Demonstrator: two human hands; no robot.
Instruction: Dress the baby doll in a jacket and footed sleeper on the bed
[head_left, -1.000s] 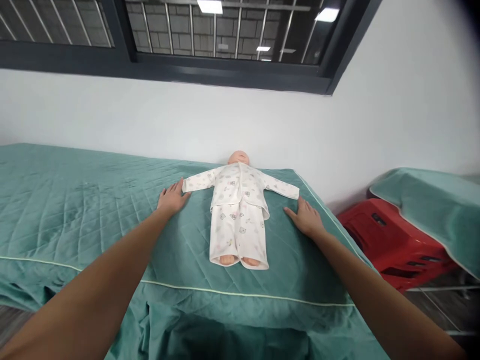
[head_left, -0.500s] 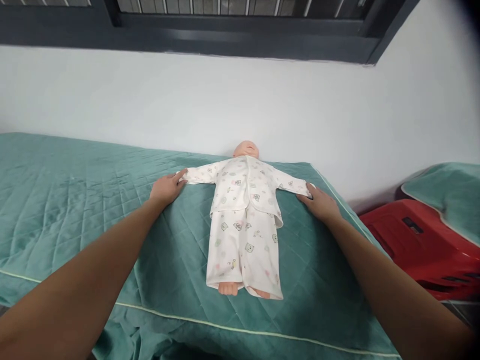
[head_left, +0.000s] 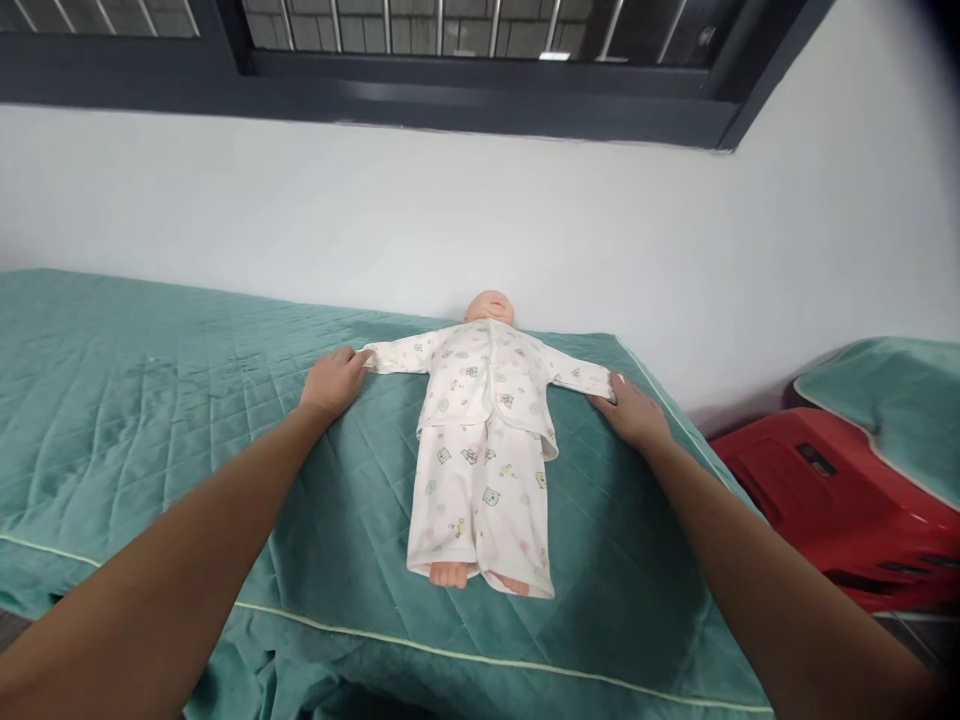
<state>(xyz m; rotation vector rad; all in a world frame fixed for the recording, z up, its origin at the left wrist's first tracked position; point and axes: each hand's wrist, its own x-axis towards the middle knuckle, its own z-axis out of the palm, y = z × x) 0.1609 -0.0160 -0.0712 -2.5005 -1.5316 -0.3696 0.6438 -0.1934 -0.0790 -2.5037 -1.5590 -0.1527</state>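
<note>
A baby doll [head_left: 490,308] lies face up on a green quilted cover, its arms stretched out to both sides. It wears a white printed jacket [head_left: 469,385] and matching trousers [head_left: 442,500], with its toes showing below the hems. At the end of one sleeve, my left hand [head_left: 334,382] is closed with its fingertips on the cuff. My right hand [head_left: 634,408] pinches the other cuff between thumb and fingers. The doll's own hands are hidden at the cuffs.
The green cover [head_left: 187,400] has a pale piped edge and hangs down in folds at the front. Behind it stands a white wall [head_left: 375,220] under a dark window frame [head_left: 480,100]. A red plastic object [head_left: 825,500] with green cloth [head_left: 892,400] over it is at the right.
The view has tilted up slightly, showing more of the window. My left fingers, more extended before, are now curled at the cuff. The doll keeps its pose.
</note>
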